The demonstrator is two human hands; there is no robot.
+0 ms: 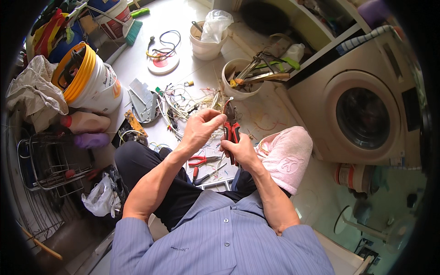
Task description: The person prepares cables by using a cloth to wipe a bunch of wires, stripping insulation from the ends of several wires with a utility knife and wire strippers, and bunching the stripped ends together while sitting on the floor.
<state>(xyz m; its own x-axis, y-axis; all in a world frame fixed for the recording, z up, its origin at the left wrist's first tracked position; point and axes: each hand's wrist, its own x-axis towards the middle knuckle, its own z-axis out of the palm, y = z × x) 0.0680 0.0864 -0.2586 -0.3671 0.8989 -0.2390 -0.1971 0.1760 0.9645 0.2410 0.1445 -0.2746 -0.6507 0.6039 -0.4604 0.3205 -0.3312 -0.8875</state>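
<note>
My right hand [240,149] grips combination pliers [231,129] with red and black handles, jaws pointing away from me. Beside the jaws, the thumb and forefinger of my left hand [204,127] pinch a thin reddish wire [225,107]. A small ring terminal [231,98] shows at the wire's upper end, near the plier tips. Below my hands, red-handled long-nose pliers [204,160] lie on the floor, near a tool with a red and black handle [196,173]. Beyond my hands spreads a tangle of cut wires and cables [182,103]. A pink towel [288,158] covers my right knee.
To the left stand a white and yellow bucket [99,89], bottles [92,141] and a wire rack [55,165]. A tool-filled bucket [237,91] and another bucket [208,44] are ahead. A front-loading washing machine [323,123] is at right. Metal parts [142,99] lie left of the wires.
</note>
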